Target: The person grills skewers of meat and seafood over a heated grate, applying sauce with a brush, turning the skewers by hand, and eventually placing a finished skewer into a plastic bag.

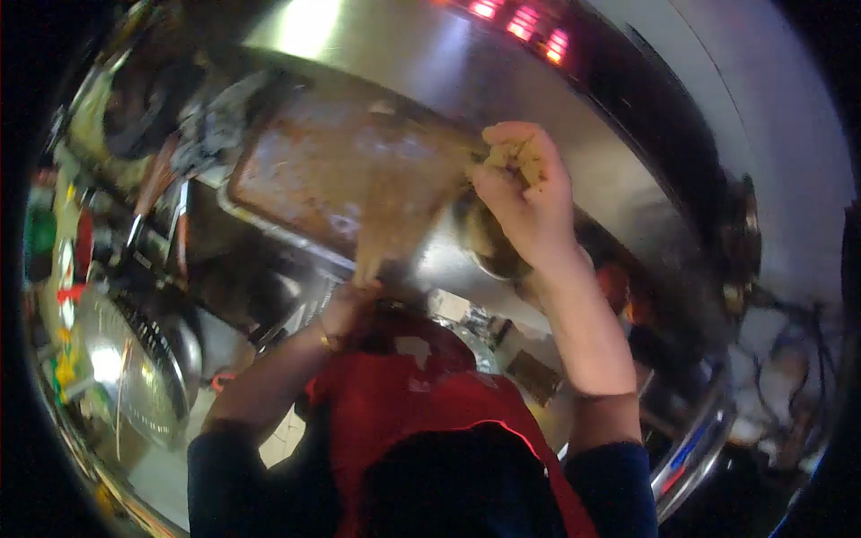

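A large rectangular baking tray (296,181), browned and stained, lies tilted across the view before me. My left hand (346,309) is at its near edge, blurred. From the left fingers a pale tan, blurred strip or sheet (397,222) fans up over the tray toward the right; its material is unclear. My right hand (528,181) is raised beside the tray's right side, its fingers curled inward. Yellowish-green bits cling to those fingers, and whether they grip anything is hard to make out. Below the hands is my red apron (430,397).
A shiny perforated metal colander (128,363) stands at the left, near several long-handled utensils (158,178). Crumpled foil-like material (215,121) lies by the tray's far left corner. Behind is a steel surface (417,47), with glowing red heating elements (521,27) above. A round pan (494,249) sits under my right wrist.
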Demonstrator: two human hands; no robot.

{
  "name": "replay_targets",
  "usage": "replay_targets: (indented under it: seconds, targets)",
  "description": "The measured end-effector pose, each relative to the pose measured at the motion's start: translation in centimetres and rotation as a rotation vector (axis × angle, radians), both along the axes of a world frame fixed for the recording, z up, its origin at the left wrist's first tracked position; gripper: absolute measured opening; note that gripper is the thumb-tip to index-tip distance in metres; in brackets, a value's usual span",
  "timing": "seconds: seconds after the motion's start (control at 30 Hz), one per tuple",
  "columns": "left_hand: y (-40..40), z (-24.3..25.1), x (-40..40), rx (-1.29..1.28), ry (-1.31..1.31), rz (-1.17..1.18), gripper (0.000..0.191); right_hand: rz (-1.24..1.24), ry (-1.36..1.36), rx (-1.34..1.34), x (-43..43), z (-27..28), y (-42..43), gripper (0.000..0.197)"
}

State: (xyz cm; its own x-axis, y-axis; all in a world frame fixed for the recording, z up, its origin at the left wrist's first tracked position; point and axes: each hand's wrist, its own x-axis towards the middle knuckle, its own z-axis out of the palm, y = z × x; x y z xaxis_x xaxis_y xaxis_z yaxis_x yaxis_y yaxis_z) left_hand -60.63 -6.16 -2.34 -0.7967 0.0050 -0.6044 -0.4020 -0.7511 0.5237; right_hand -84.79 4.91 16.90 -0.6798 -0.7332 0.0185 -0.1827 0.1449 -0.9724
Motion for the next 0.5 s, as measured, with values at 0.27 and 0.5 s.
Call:
replay_targets:
  seconds: [0.27, 0.5]
  targets:
    - [1.2, 0.8, -2.3, 0.068, -0.269, -0.143, 0.014, -0.553, 0.326, 0.63, -7.4, -5.6, 28.1, 0.025]
    - [1.4, 2.0, -1.6, -0.148, -0.257, 0.048, 0.01, -0.405, 0.296, 1.274, -6.6, -15.8, 35.1, 0.043]
